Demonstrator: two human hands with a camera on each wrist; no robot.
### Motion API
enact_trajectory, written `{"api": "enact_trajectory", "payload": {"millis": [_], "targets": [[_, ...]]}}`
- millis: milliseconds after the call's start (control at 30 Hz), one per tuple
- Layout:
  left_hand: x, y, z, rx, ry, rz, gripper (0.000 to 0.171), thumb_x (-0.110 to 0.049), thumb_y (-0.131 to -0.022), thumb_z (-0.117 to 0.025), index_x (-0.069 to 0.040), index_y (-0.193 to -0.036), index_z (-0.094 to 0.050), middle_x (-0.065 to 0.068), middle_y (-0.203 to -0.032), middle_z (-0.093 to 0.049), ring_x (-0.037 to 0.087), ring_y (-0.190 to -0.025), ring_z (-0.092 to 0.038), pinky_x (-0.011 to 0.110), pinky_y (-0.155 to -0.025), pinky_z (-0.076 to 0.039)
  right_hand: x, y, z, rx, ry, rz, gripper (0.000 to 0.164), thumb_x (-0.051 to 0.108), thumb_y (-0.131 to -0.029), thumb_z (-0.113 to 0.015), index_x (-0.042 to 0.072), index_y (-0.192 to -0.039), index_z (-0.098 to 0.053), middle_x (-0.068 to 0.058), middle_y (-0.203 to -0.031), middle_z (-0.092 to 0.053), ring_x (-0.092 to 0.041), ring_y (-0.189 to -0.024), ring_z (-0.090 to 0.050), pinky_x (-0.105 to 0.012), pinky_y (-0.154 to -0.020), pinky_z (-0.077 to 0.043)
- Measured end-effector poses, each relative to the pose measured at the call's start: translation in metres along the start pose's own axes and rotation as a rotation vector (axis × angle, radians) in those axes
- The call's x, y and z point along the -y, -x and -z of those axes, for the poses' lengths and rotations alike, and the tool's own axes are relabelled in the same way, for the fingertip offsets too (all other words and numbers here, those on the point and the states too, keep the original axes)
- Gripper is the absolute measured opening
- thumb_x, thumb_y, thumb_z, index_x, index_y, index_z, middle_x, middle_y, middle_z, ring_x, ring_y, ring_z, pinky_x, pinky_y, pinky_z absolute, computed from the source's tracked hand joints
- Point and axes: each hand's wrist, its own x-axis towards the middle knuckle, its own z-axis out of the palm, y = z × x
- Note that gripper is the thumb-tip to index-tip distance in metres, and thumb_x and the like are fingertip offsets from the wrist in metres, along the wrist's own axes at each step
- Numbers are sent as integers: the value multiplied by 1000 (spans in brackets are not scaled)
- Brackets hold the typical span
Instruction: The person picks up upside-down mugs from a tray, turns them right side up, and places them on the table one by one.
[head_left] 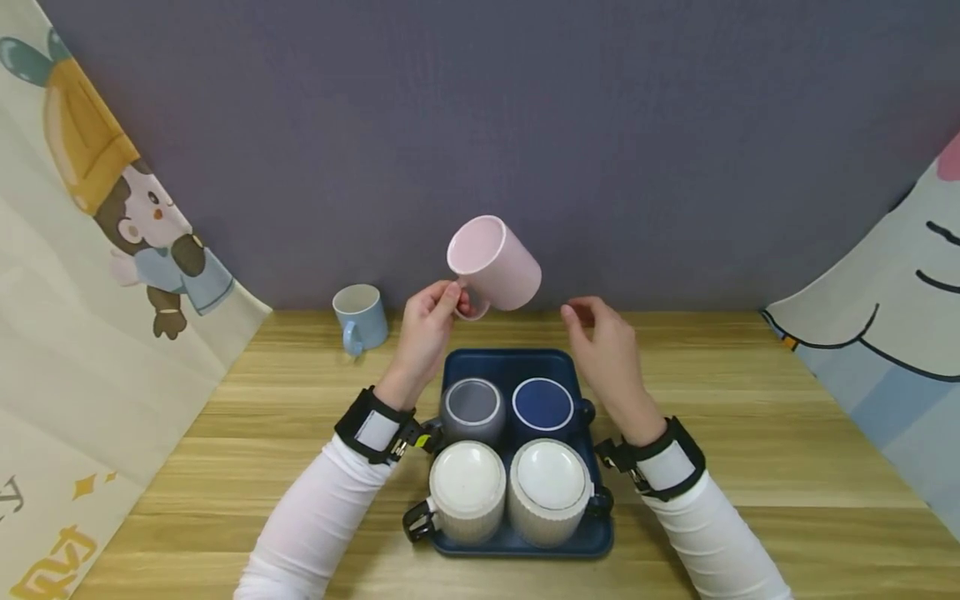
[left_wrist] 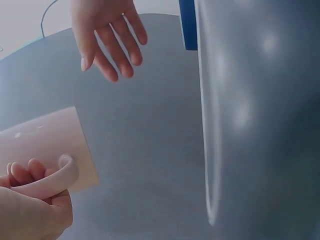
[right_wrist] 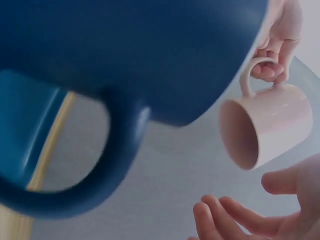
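Observation:
A pink mug (head_left: 504,265) hangs tilted above the far end of the tray, its mouth facing up and to the left in the head view. My left hand (head_left: 423,335) grips it by the handle, fingers curled through the loop, as the left wrist view shows on the mug (left_wrist: 47,135). To the mug's right, my right hand (head_left: 609,358) is held in the air with loosely bent fingers, apart from the mug. In the right wrist view this right hand (right_wrist: 272,217) has nothing between thumb and fingers.
On a dark blue tray (head_left: 510,357), mugs stand upside down: a grey one (head_left: 472,408), a navy one (head_left: 543,406) and two pale ribbed ones (head_left: 468,487) with black handles. A light blue mug (head_left: 362,318) stands upright at the table's back left, before a grey wall (head_left: 637,150).

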Motion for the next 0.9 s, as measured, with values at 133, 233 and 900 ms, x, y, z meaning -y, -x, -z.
{"api": "enact_trajectory", "payload": {"millis": [133,233,900], "targets": [[-1,0,-4,-1,37,-8,23,-2,-99,-43,-3,-82,-59,3,-77,-56,12,-71,-54,19,-70,-48,7,-1,1,54,-50,-27,38,35,-97,-52,2,-113,-63,-16,-103,-68,-30,-93,-63,-44,-82,-51],[-3,0,-7,-3,64,-13,23,-1,-99,-43,-3,-83,-59,3,-77,-56,11,-71,-54,20,-70,-48,10,-2,2,80,-84,-48,40,36,-97,-52,2,-114,-64,-16,-102,-68,-29,-92,-62,-43,-81,-51],[-7,-16,-23,-31,148,-3,26,-4,-101,-39,-5,-81,-56,2,-78,-55,12,-71,-56,21,-73,-49,26,-30,5,310,-500,-175,45,32,-96,-55,-3,-122,-58,-21,-110,-67,-31,-103,-66,-31,-85,-54]]}}
